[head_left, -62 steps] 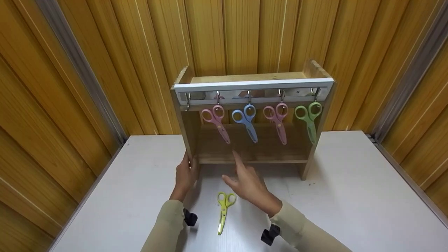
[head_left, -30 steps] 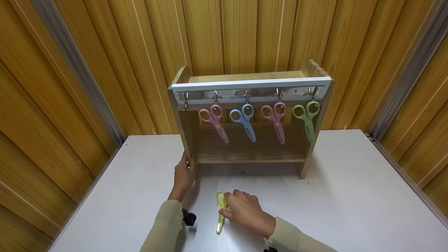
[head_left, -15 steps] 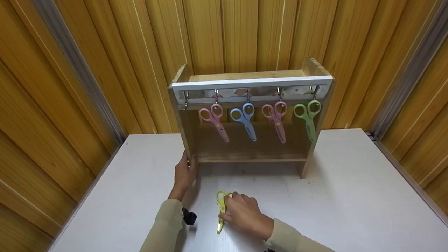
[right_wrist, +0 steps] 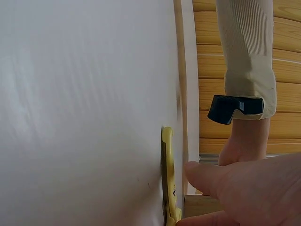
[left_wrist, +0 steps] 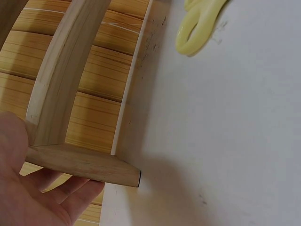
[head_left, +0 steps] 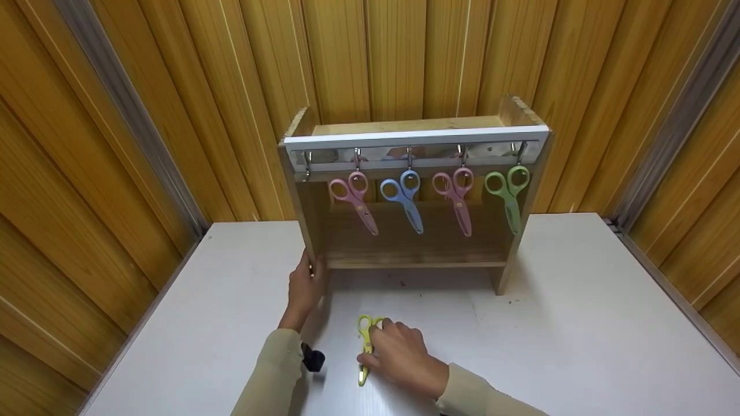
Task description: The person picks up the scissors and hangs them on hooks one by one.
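On the white table lies a pair of yellow scissors, handle loops away from me. My right hand is over their right side, fingertips down at the handle. In the right wrist view, the thumb of that right hand stands apart from the yellow scissors, while a finger reaches the handle end. My left hand grips the left side panel of a wooden shelf, thumb and fingers on opposite sides in the left wrist view. Pink scissors, blue scissors, more pink scissors and green scissors hang from hooks.
A metal hook rail runs along the shelf's upper front. Its leftmost hook bears nothing. Wood-look panels enclose the table at the back and sides. A black wrist device sits at the left cuff.
My right hand has come back from near the shelf's front to the yellow scissors, then stayed there with slight finger shifts. The left hand keeps its grip on the shelf.
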The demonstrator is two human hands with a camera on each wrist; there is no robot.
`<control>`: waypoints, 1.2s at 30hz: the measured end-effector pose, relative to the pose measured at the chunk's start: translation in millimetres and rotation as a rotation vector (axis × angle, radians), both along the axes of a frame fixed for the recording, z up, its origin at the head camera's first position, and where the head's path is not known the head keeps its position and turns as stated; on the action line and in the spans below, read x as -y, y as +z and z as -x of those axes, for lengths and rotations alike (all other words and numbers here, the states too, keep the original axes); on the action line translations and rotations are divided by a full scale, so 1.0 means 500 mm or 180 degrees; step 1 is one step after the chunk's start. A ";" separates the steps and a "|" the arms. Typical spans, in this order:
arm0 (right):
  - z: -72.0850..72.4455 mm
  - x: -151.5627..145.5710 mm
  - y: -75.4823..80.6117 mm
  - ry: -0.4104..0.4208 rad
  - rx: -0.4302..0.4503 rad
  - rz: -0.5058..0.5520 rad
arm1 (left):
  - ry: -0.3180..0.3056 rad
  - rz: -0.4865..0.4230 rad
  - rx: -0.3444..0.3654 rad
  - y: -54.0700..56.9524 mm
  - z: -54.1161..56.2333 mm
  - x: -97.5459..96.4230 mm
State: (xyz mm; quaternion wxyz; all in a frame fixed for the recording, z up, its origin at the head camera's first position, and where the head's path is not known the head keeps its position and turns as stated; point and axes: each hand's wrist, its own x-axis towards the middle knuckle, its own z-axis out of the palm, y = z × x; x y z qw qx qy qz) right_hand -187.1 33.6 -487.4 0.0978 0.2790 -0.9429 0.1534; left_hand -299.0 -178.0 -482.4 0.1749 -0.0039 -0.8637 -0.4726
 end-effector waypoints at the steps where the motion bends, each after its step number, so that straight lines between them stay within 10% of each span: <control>1: 0.001 0.001 -0.001 -0.0017 -0.0006 0.0001 | 0.0003 -0.0002 0.0004 0.000 0.000 0.000; 19: 0.013 0.004 -0.017 -0.0110 -0.0174 -0.0079 | 0.0006 -0.0016 0.0055 0.004 -0.003 0.001; 36: 0.011 -0.035 0.010 0.0315 0.0399 0.0014 | 0.0018 -0.0024 0.0137 0.004 -0.002 0.002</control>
